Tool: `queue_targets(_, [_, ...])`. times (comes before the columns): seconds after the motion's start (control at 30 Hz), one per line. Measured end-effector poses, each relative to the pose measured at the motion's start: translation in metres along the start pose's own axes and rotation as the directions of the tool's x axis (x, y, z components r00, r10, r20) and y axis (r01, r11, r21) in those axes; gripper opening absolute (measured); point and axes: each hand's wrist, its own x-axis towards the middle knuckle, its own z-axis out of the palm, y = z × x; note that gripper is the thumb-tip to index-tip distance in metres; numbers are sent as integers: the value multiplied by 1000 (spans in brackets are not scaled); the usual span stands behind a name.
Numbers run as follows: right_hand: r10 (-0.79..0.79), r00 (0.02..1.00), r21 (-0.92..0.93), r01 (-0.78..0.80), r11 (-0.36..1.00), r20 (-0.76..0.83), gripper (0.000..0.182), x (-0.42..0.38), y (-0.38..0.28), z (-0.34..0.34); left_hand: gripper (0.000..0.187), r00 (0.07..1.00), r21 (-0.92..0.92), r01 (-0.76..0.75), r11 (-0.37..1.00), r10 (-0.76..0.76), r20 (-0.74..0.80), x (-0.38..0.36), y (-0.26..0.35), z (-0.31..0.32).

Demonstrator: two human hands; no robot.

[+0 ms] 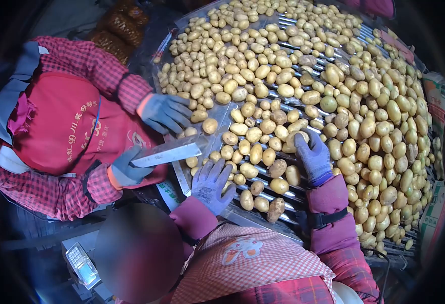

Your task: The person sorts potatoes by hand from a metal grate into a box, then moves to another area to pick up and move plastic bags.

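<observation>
My left hand (212,187), in a purple glove, lies palm down with its fingers spread at the metal edge of the roller table (296,195). Small potatoes sit just beyond its fingertips, and nothing shows in its grasp. Farther right, my right hand (312,156), gloved alike, bends its thumb and fingers around a potato (302,136), which they partly cover. Between my hands, potatoes (256,153) of mixed sizes rest on the metal rollers. Some, like the one near the front edge (275,210), are browner and rougher.
Across from me, a co-worker in a red apron (75,121) has one gloved hand (165,112) by the potatoes and the other (128,169) at a metal bar (166,154). Potatoes heap up on the right (379,152). Cartons (434,210) stand beyond; filled net sacks (118,30) lie behind.
</observation>
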Motion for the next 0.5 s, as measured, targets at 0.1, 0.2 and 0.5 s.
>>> queue_targets(0.1, [6,1000,-31,-6,1000,-5,48,2,3,0,60,1000,-45,0,999,0,-1,0,-1,0])
queue_targets(0.2, [-14,1000,22,14,1000,7,49,0,-3,0,59,997,-17,54,998,-54,47,0,4,-4])
queue_targets(0.5, [157,983,75,-164,984,92,48,-2,-23,-1,45,881,-300,-466,832,469,-69,6,77,0])
